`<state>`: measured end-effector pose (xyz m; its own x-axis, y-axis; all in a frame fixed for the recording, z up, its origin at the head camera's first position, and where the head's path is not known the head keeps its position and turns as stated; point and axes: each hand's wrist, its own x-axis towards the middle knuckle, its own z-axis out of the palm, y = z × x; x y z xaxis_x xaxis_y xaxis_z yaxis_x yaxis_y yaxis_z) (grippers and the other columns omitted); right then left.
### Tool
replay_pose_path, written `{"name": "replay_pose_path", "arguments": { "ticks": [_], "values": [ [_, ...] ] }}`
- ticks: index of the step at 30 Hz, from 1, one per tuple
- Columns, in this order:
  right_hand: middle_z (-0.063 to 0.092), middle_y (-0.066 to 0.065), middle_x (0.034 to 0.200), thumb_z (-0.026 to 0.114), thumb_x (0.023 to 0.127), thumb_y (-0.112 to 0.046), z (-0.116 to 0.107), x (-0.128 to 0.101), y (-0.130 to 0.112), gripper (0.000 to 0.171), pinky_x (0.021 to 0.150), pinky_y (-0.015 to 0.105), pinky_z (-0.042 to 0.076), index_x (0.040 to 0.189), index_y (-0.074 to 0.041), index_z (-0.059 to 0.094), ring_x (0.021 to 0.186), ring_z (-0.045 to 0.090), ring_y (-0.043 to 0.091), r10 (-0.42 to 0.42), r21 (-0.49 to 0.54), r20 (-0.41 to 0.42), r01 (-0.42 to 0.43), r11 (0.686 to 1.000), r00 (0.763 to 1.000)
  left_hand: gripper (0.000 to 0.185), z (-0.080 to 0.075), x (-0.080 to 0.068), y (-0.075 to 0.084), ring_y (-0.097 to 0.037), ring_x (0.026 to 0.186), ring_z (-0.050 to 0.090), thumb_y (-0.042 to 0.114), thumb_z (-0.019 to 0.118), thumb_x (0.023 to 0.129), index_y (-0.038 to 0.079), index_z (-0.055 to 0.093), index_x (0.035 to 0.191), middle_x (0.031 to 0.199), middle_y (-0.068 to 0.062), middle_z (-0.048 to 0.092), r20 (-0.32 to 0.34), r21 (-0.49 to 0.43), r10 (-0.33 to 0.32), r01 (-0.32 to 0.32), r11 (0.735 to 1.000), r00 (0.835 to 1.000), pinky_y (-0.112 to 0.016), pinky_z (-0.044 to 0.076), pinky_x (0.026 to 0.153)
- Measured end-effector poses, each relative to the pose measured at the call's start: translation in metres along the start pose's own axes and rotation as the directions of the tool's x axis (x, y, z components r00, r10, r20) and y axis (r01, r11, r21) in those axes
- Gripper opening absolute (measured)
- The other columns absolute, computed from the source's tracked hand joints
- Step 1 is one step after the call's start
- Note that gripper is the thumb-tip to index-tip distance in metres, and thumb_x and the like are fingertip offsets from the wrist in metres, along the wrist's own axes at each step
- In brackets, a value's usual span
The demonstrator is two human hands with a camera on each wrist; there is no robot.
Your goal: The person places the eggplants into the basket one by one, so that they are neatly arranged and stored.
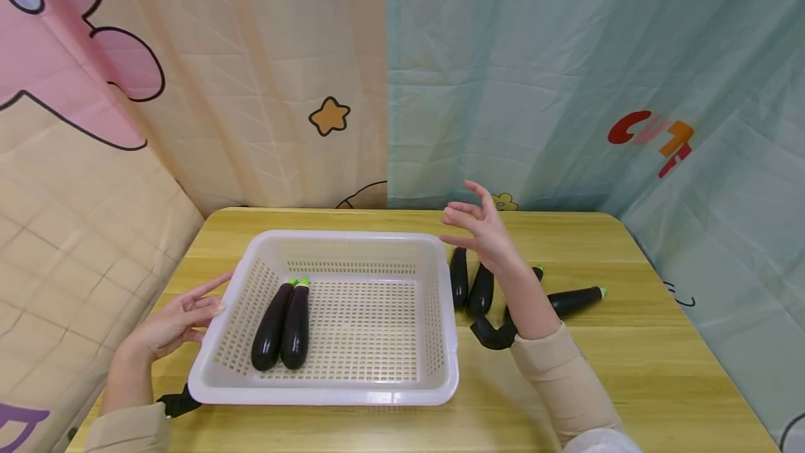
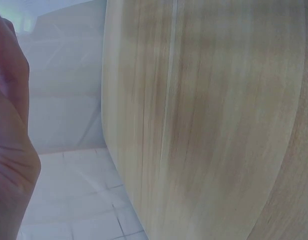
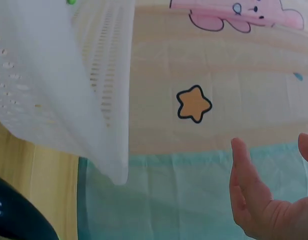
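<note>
A white plastic basket (image 1: 355, 397) with slotted walls stands on the table. Two dark eggplants (image 1: 295, 327) with green stems lie side by side in its left half. My left hand (image 1: 179, 320) is at the basket's left rim, fingers extended, fingertips right at the edge. Above the basket's back right corner, my right hand (image 1: 484, 229) is raised with its fingers spread and nothing held. In the right wrist view, this hand (image 3: 264, 200) appears apart from the basket wall (image 3: 109, 90). Right of the basket lie several more eggplants (image 1: 481, 291), some partly hidden by my right forearm.
The wooden table (image 1: 629, 383) extends to the right and in front of the basket. Printed curtains (image 1: 503, 89) hang close behind the table's back edge and along both sides. One eggplant (image 1: 575, 301) points right, its green stem farthest out.
</note>
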<state>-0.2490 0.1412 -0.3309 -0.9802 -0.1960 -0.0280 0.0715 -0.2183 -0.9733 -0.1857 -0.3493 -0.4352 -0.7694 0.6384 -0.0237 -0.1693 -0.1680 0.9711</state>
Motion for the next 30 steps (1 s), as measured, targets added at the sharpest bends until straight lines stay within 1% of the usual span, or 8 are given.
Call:
{"name": "replay_pose_path", "arguments": {
  "ticks": [5, 9, 16, 18, 21, 25, 27, 30],
  "values": [
    [0.040, 0.008, 0.120, 0.055, 0.091, -0.010, -0.027, -0.009, 0.004, 0.068, 0.078, 0.038, 0.054, 0.143, -0.023, 0.014, 0.098, 0.054, 0.020, -0.019, 0.061, -0.069, 0.023, 0.998, 0.997, 0.059, -0.001, 0.000, 0.000, -0.015, 0.095, 0.063, -0.006, 0.030, 0.097, 0.036, 0.037, 0.139, 0.103, 0.002, 0.065, -0.005, 0.004, -0.001, 0.001, 1.000, 1.000, -0.034, 0.056, 0.069],
    [0.040, 0.006, 0.115, 0.057, 0.090, -0.011, -0.046, -0.015, 0.007, 0.068, 0.079, 0.036, 0.054, 0.142, -0.024, 0.015, 0.094, 0.056, 0.017, -0.016, 0.109, -0.113, 0.029, 0.994, 0.993, 0.059, -0.001, -0.001, -0.001, -0.015, 0.095, 0.063, -0.006, 0.029, 0.097, 0.036, 0.037, 0.139, 0.104, 0.001, 0.065, -0.002, 0.000, 0.000, 0.000, 1.000, 1.000, -0.035, 0.056, 0.070],
    [0.039, 0.003, 0.114, 0.059, 0.089, -0.015, -0.078, -0.032, 0.016, 0.076, 0.081, 0.033, 0.053, 0.144, -0.024, 0.007, 0.093, 0.056, 0.012, -0.015, 0.078, -0.200, 0.031, 0.996, 0.980, 0.058, -0.001, -0.001, -0.001, -0.016, 0.095, 0.063, -0.005, 0.030, 0.097, 0.035, 0.037, 0.139, 0.104, 0.000, 0.065, -0.015, -0.008, -0.006, 0.006, 1.000, 1.000, -0.036, 0.055, 0.070],
    [0.038, 0.003, 0.114, 0.059, 0.089, -0.014, -0.089, -0.038, 0.018, 0.077, 0.080, 0.033, 0.053, 0.144, -0.024, 0.006, 0.094, 0.055, 0.012, -0.015, 0.095, -0.229, 0.038, 0.995, 0.973, 0.058, -0.001, -0.001, -0.001, -0.016, 0.095, 0.064, -0.005, 0.029, 0.097, 0.035, 0.037, 0.138, 0.104, 0.000, 0.065, -0.016, -0.007, -0.007, 0.007, 1.000, 1.000, -0.036, 0.055, 0.070],
    [0.033, 0.003, 0.115, 0.058, 0.089, -0.012, -0.106, -0.047, 0.019, 0.078, 0.079, 0.031, 0.054, 0.143, -0.026, 0.004, 0.095, 0.054, 0.013, -0.009, 0.145, -0.279, 0.051, 0.988, 0.960, 0.059, -0.001, -0.001, -0.001, -0.017, 0.095, 0.064, -0.005, 0.029, 0.097, 0.035, 0.037, 0.139, 0.104, 0.000, 0.065, -0.013, -0.006, -0.006, 0.006, 1.000, 1.000, -0.037, 0.055, 0.071],
    [0.031, 0.003, 0.117, 0.059, 0.088, -0.010, -0.129, -0.059, 0.023, 0.082, 0.078, 0.031, 0.054, 0.144, -0.028, 0.002, 0.094, 0.054, 0.012, 0.010, 0.216, -0.353, 0.071, 0.974, 0.936, 0.059, -0.001, -0.001, -0.001, -0.017, 0.095, 0.064, -0.006, 0.029, 0.097, 0.034, 0.035, 0.140, 0.104, 0.000, 0.065, -0.010, 0.002, -0.003, 0.003, 1.000, 1.000, -0.038, 0.055, 0.070],
    [0.032, 0.002, 0.117, 0.059, 0.088, -0.009, -0.137, -0.065, 0.025, 0.083, 0.078, 0.031, 0.054, 0.144, -0.029, 0.001, 0.094, 0.055, 0.011, 0.020, 0.225, -0.385, 0.073, 0.972, 0.923, 0.059, -0.001, -0.001, -0.001, -0.017, 0.094, 0.064, -0.006, 0.030, 0.097, 0.034, 0.035, 0.140, 0.104, 0.000, 0.065, -0.013, 0.007, -0.001, 0.001, 1.000, 1.000, -0.038, 0.055, 0.070],
    [0.034, 0.002, 0.115, 0.060, 0.087, -0.010, -0.147, -0.071, 0.029, 0.085, 0.078, 0.031, 0.054, 0.144, -0.030, 0.001, 0.093, 0.055, 0.009, 0.035, 0.210, -0.438, 0.064, 0.976, 0.898, 0.059, 0.000, -0.001, -0.001, -0.017, 0.094, 0.064, -0.006, 0.030, 0.097, 0.034, 0.035, 0.140, 0.104, 0.000, 0.065, -0.016, 0.006, 0.000, 0.000, 1.000, 1.000, -0.037, 0.055, 0.070]
  ]
}}
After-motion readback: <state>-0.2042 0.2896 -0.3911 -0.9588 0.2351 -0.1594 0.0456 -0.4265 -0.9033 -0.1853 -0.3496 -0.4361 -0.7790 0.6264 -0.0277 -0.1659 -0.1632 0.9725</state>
